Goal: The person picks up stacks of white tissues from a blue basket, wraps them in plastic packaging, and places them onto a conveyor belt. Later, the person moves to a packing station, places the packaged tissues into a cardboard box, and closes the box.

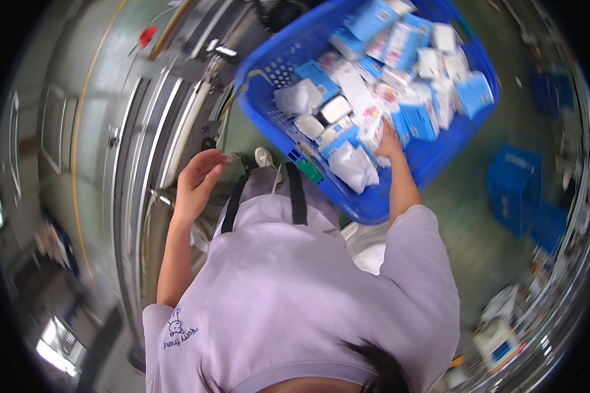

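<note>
A large blue plastic basket (262, 105) stands ahead of me to the right, heaped with blue-and-white cartons (418, 121) and white packets (354, 167). Into its near right part reaches my right hand (391, 141), thumb and fingers around the edge of a white printed packet (372, 131); the fingertips are partly hidden and a little blurred. My left hand (200, 180) hangs in the air left of the basket, beside the metal rails. Its fingers are stretched out with the thumb apart, and it holds nothing.
Long metal rails (154, 137) of a machine or conveyor run close along my left side. A blue crate (514, 190) stands on the green floor at the right. Shelving with assorted goods curves along the far right. My shoe (263, 157) shows beside the basket.
</note>
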A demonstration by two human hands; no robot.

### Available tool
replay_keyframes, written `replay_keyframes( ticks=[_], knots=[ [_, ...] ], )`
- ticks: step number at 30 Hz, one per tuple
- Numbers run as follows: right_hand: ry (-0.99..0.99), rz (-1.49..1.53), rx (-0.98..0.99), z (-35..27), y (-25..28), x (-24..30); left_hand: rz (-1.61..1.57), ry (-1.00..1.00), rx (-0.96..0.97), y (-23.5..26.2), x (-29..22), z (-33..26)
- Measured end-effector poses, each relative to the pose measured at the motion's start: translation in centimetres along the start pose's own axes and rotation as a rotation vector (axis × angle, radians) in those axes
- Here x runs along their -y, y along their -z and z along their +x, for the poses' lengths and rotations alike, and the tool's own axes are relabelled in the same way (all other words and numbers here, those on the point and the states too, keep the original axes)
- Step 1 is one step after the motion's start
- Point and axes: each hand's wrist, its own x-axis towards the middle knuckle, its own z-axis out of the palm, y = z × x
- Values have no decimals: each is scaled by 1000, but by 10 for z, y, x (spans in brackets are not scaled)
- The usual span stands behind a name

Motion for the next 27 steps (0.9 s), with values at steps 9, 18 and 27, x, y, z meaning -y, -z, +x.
replay_keyframes(
  ticks=[9, 18, 27],
  knots=[
    [810, 623, -322, -56, 113, 229, -59, -95, -239, -27, 1, -44],
    [1255, 720, 174, -192, 149, 359, -547, -332, -644, 14, -33, -80],
    [1695, 737, -192, -231, 131, 417, -504, -408, -774, 16, -21, -116]
  ],
)
